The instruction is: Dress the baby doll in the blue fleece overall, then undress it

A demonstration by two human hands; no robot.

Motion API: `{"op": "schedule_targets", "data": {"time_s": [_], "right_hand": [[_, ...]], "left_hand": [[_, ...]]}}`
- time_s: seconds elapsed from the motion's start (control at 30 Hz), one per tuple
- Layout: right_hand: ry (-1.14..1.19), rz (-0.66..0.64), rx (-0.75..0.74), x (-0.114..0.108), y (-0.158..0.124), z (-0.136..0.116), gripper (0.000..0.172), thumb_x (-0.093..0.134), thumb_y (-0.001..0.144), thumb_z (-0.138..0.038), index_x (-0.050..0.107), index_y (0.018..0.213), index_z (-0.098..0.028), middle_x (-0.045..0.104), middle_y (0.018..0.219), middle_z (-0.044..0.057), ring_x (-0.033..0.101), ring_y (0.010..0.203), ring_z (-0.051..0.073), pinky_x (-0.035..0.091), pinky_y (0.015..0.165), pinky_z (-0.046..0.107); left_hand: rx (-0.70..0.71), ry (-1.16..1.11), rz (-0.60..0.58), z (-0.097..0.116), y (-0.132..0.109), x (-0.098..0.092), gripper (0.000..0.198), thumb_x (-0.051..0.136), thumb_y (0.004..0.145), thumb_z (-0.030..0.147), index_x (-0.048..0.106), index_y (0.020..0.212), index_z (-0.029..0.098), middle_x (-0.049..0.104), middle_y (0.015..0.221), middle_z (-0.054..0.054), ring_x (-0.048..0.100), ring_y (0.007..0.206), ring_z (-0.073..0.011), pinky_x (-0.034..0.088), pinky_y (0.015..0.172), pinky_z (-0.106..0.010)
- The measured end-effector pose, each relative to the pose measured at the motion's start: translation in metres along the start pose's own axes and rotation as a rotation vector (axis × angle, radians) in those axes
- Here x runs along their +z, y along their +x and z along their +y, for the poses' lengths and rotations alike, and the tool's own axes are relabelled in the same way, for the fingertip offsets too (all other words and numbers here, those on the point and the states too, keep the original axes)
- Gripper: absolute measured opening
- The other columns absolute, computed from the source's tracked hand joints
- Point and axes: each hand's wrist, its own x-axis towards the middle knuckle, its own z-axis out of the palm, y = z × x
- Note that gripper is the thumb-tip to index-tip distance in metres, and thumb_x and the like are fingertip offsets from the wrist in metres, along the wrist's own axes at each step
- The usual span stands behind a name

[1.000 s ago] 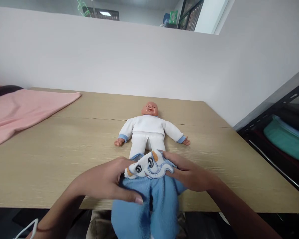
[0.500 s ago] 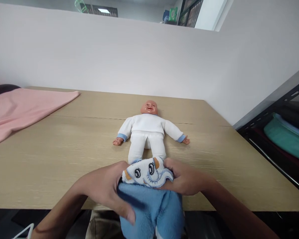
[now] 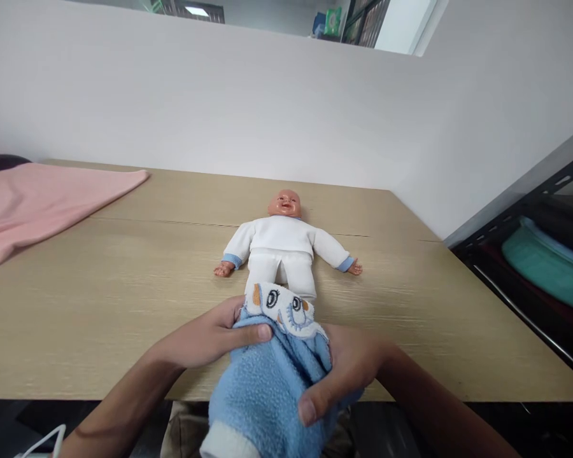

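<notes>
A baby doll (image 3: 281,249) in a white suit with blue cuffs lies face up on the wooden table (image 3: 124,286), arms spread. At the doll's feet both my hands grip a blue fleece garment (image 3: 267,388) with a white patch of stitched cartoon eyes. My left hand (image 3: 210,337) is closed on its left side, thumb pressed across the top. My right hand (image 3: 337,375) is wrapped round its right side, thumb over the fleece. The garment hangs over the table's near edge and hides the doll's lower legs.
A pink cloth (image 3: 38,203) lies spread at the table's far left. A white wall runs behind the table. To the right stands a dark metal rack (image 3: 525,254) holding a teal bundle (image 3: 549,267). A white cable (image 3: 42,442) shows by my left wrist.
The eye patch has tilted and shifted up to the left, nearer the doll. My right hand has slid down and wrapped round the fleece; my left thumb moved onto the top.
</notes>
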Motion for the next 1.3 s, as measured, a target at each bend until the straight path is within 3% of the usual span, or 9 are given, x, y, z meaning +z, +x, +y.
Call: {"op": "schedule_targets", "data": {"time_s": [0.1, 0.27, 0.43, 0.63, 0.8, 1.0, 1.13, 1.23, 1.3], "right_hand": [[0.25, -0.029, 0.052, 0.008, -0.004, 0.011, 0.076, 0.101, 0.074, -0.058, 0.079, 0.137, -0.021, 0.083, 0.125, 0.008, 0.074, 0.129, 0.031, 0.061, 0.109, 0.038], [0.468, 0.241, 0.127, 0.023, -0.014, 0.031, 0.084, 0.098, 0.073, -0.071, 0.079, 0.139, -0.023, 0.081, 0.132, 0.01, 0.075, 0.126, 0.031, 0.057, 0.115, 0.045], [0.448, 0.255, 0.194, 0.027, -0.011, 0.032, 0.074, 0.094, 0.078, -0.073, 0.081, 0.134, -0.027, 0.081, 0.134, 0.009, 0.071, 0.133, 0.031, 0.053, 0.121, 0.049], [0.454, -0.037, -0.073, 0.023, 0.009, 0.025, 0.084, 0.103, 0.063, -0.071, 0.083, 0.123, -0.016, 0.084, 0.113, 0.011, 0.077, 0.108, 0.027, 0.062, 0.103, 0.039], [0.512, -0.005, -0.137, 0.021, 0.015, 0.015, 0.091, 0.106, 0.057, -0.064, 0.078, 0.13, -0.018, 0.083, 0.119, 0.013, 0.077, 0.121, 0.035, 0.062, 0.105, 0.042], [0.442, 0.038, -0.02, 0.025, 0.005, -0.008, 0.061, 0.105, 0.065, -0.038, 0.081, 0.118, -0.018, 0.083, 0.113, 0.007, 0.078, 0.111, 0.029, 0.06, 0.109, 0.041], [0.206, 0.333, 0.023, 0.041, 0.002, -0.006, 0.045, 0.091, 0.076, -0.026, 0.078, 0.119, -0.02, 0.083, 0.116, 0.005, 0.076, 0.112, 0.028, 0.062, 0.103, 0.039], [-0.078, 0.65, 0.015, 0.053, 0.005, 0.002, 0.022, 0.071, 0.086, -0.022, 0.074, 0.107, -0.021, 0.083, 0.101, 0.004, 0.075, 0.098, 0.026, 0.061, 0.091, 0.037], [-0.217, 0.727, 0.019, 0.057, 0.009, 0.006, 0.012, 0.066, 0.089, -0.022, 0.07, 0.099, -0.022, 0.081, 0.092, 0.003, 0.074, 0.087, 0.025, 0.057, 0.082, 0.035]], "left_hand": [[-0.005, -0.066, -0.102, 0.001, -0.002, 0.005, 0.052, 0.078, 0.102, 0.06, 0.078, 0.136, 0.021, 0.082, 0.118, -0.01, 0.075, 0.108, -0.0266, 0.061, 0.101, -0.039], [-0.086, -0.312, -0.286, -0.006, -0.012, 0.006, 0.074, 0.098, 0.073, 0.065, 0.082, 0.129, 0.021, 0.08, 0.099, -0.007, 0.074, 0.087, -0.025, 0.059, 0.077, -0.031], [-0.041, -0.333, -0.132, -0.024, -0.012, 0.007, 0.058, 0.099, 0.071, 0.066, 0.086, 0.102, 0.018, 0.079, 0.085, -0.006, 0.072, 0.078, -0.0229, 0.059, 0.079, -0.032], [0.043, -0.269, -0.024, -0.022, -0.016, 0.008, 0.046, 0.084, 0.094, 0.065, 0.083, 0.095, 0.018, 0.075, 0.078, -0.005, 0.066, 0.074, -0.0185, 0.057, 0.077, -0.029], [-0.03, -0.256, 0.038, -0.021, -0.022, 0.022, 0.055, 0.083, 0.093, 0.069, 0.073, 0.079, 0.017, 0.067, 0.075, -0.004, 0.06, 0.076, -0.0185, 0.053, 0.078, -0.03], [-0.065, -0.267, 0.22, -0.024, -0.038, 0.04, 0.051, 0.089, 0.089, 0.065, 0.076, 0.109, 0.019, 0.073, 0.094, -0.004, 0.067, 0.09, -0.0211, 0.055, 0.083, -0.03], [-0.062, -0.204, 0.223, -0.016, -0.048, 0.049, 0.076, 0.101, 0.078, 0.052, 0.07, 0.141, 0.023, 0.079, 0.129, -0.011, 0.072, 0.123, -0.0333, 0.06, 0.105, -0.04], [-0.136, -0.041, 0.399, -0.016, -0.047, 0.053, 0.073, 0.097, 0.084, 0.049, 0.067, 0.146, 0.025, 0.076, 0.144, -0.011, 0.07, 0.132, -0.0348, 0.058, 0.112, -0.043], [-0.16, 0.044, 0.523, -0.02, -0.043, 0.055, 0.063, 0.088, 0.091, 0.054, 0.069, 0.141, 0.022, 0.077, 0.143, -0.013, 0.071, 0.131, -0.0361, 0.059, 0.111, -0.045]]}}
